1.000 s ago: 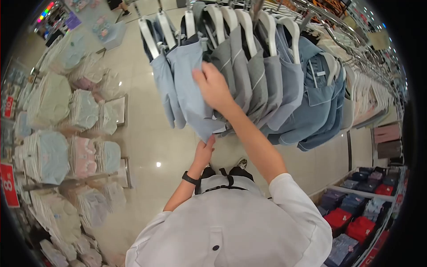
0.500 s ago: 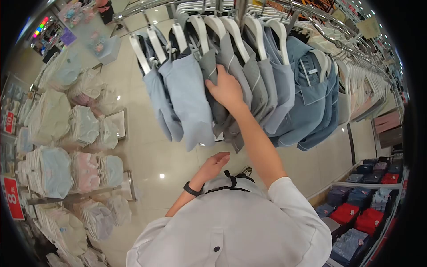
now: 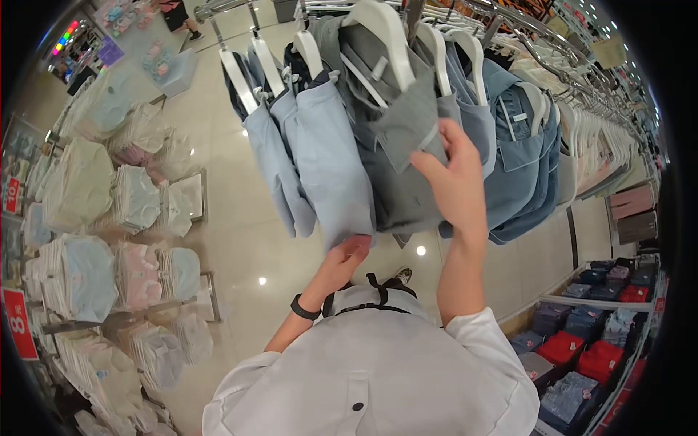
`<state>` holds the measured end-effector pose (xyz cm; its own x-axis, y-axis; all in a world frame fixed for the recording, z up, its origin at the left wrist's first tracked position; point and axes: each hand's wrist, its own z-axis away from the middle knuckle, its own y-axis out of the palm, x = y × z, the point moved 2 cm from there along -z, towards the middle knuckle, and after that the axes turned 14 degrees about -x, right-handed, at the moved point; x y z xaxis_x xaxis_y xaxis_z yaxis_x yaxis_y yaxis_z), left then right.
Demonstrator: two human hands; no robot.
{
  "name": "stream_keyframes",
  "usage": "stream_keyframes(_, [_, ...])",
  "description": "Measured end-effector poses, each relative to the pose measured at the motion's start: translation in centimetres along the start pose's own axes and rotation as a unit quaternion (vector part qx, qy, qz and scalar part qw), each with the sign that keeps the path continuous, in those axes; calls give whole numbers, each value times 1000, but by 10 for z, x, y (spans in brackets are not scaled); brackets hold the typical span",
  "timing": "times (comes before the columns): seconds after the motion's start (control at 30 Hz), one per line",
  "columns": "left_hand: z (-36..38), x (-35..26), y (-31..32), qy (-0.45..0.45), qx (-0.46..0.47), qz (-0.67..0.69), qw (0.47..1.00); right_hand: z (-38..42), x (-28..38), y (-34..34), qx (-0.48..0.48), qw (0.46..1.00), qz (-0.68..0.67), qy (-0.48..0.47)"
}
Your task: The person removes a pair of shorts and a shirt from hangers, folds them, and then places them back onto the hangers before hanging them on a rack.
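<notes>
A grey collared shirt (image 3: 396,185) hangs on a white hanger (image 3: 385,36) on the rack. My right hand (image 3: 458,174) is closed on the edge of its lapel, which has a light trim. The front of the shirt is turned toward me. Beside it on the left hang light blue garments (image 3: 327,149), one with its lower end down by my left hand (image 3: 342,265). That hand, with a black band on its wrist, has its fingers stretched out right at the light blue hem.
Darker blue shirts (image 3: 523,160) hang farther right along the metal rail (image 3: 502,11). Packed baby clothes (image 3: 80,276) fill a display on the left. Folded jeans and red clothes (image 3: 560,347) lie in compartments at lower right. Pale tiled floor (image 3: 247,218) shows between the displays.
My right hand has moved right and drawn the grey shirt's front open toward me. My left hand has risen slightly to the light blue hem. The hangers near the grey shirt have shifted apart.
</notes>
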<state>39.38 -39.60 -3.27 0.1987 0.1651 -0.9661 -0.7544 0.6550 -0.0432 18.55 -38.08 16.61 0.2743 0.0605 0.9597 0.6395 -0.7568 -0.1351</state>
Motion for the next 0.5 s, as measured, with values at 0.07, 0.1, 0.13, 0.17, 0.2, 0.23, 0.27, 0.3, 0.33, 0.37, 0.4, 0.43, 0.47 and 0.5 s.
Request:
stream_keyframes(0.07, [-2,-9,2,6,15,29,999,19,1,-24,-11,1000,-8,27])
stream_keyframes(0.1, [-2,-14,3,2,26,28,999,27,-2,-38,-18,998,-37,51])
stream_keyframes(0.13, [-2,-20,4,-4,32,28,999,35,-4,-53,-26,995,-66,76])
stream_keyframes(0.17, [-1,-27,6,-9,40,29,999,44,-5,-70,-40,994,-59,82])
stream_keyframes(0.2, [1,-33,9,-15,56,28,998,53,-5,-86,-36,995,-47,83])
stream_keyframes(0.23, [3,-41,13,44,62,31,997,63,-5,-102,-32,995,-35,84])
stream_keyframes(0.27, [3,-50,17,106,69,35,991,72,-6,-120,-48,994,-29,89])
stream_keyframes(0.3, [2,-56,22,105,86,35,990,82,-5,-136,-43,994,-31,94])
stream_keyframes(0.33, [2,-65,27,193,76,45,977,91,-4,-150,-37,994,-34,99])
stream_keyframes(0.37, [3,-74,32,281,66,57,956,99,-4,-164,-53,993,-32,101])
stream_keyframes(0.4, [1,-83,44,280,81,56,955,107,-4,-176,-67,991,-35,109])
stream_keyframes(0.43, [-1,-98,55,378,-15,42,925,116,-5,-189,-78,989,-39,118])
stream_keyframes(0.47, [-1,-111,65,468,-111,28,876,125,-8,-202,-89,988,-40,121])
stream_keyframes(0.5, [-6,-121,76,494,-149,2,857,132,-12,-215,-82,987,-53,129])
